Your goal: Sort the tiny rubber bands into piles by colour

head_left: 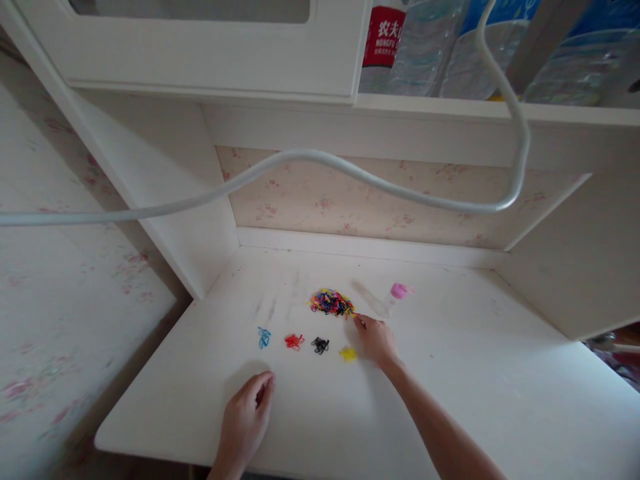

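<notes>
A heap of small mixed-colour rubber bands (pixel 331 302) lies on the white desktop. My right hand (pixel 376 339) is at the heap's right edge, its thumb and finger pinched on a rubber band there; the band's colour is hard to make out. In front of the heap, sorted by colour, are a blue bunch (pixel 264 337), a red bunch (pixel 294 341), a black bunch (pixel 321 345) and a yellow bunch (pixel 348 354). My left hand (pixel 247 413) rests closed on the desk, below the blue bunch, with nothing showing in its curled fingers.
Behind the right hand lies a clear container (pixel 383 303) beside a pink piece (pixel 399 291). A white cable (pixel 310 155) hangs across the view. Above is a cabinet (pixel 210 60), with water bottles (pixel 425 47) on the shelf. Side panels bound the desk (pixel 475 373).
</notes>
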`<state>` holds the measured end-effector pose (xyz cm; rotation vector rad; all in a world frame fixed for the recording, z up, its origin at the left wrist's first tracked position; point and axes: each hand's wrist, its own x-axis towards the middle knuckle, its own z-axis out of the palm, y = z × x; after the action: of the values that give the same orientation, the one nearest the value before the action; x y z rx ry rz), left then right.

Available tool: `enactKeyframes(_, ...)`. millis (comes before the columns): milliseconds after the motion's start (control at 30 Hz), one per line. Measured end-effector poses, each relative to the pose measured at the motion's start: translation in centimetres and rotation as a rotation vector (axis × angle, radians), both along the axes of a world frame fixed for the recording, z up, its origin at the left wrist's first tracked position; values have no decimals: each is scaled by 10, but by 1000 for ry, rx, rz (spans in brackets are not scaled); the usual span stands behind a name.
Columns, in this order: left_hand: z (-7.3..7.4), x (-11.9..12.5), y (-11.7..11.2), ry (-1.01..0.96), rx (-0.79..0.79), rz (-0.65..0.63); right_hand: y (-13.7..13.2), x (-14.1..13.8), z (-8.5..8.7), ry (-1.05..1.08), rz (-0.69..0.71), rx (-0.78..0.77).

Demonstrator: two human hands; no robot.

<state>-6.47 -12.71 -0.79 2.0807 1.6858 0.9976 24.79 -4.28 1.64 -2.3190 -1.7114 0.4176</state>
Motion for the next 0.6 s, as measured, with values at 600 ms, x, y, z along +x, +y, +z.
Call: enactKeyframes(600,0,2,0,21,-48,-18,-6,12,2,60,-42,84)
